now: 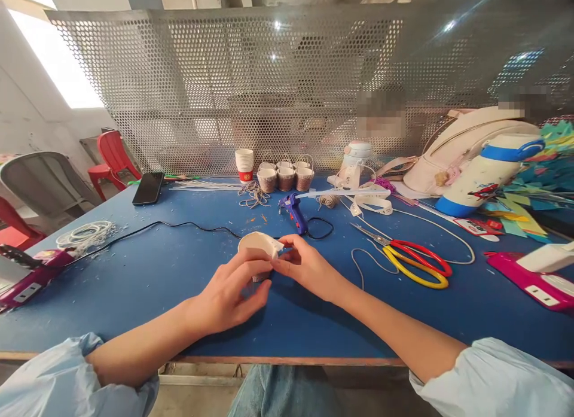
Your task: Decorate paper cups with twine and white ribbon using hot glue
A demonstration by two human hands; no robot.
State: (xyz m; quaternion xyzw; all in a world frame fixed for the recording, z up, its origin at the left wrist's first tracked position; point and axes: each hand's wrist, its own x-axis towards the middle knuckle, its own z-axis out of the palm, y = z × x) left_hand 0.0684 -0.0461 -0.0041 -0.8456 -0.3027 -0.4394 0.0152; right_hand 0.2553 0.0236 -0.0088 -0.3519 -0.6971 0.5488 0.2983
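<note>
A paper cup (259, 242) is tilted between my hands above the blue table, its pale inside showing and a brownish, twine-like lower side partly visible. My left hand (235, 288) is closed round the near side of the cup and hides most of it. With thumb and fingertips, my right hand (302, 262) pinches a small white strip (277, 248) at the cup's right rim. Just behind the hands a blue glue gun (293, 213) stands on the table with a long clear glue stick (345, 192) in it.
Several twine-wrapped cups (286, 177) with handles stand at the back beside stacked paper cups (244, 164). Red-and-yellow scissors (415, 261) lie at right. A phone (148, 188), a black cord (152, 224), power strips (40, 276), a bottle (482, 174) and white ribbon (374, 201) surround the work area.
</note>
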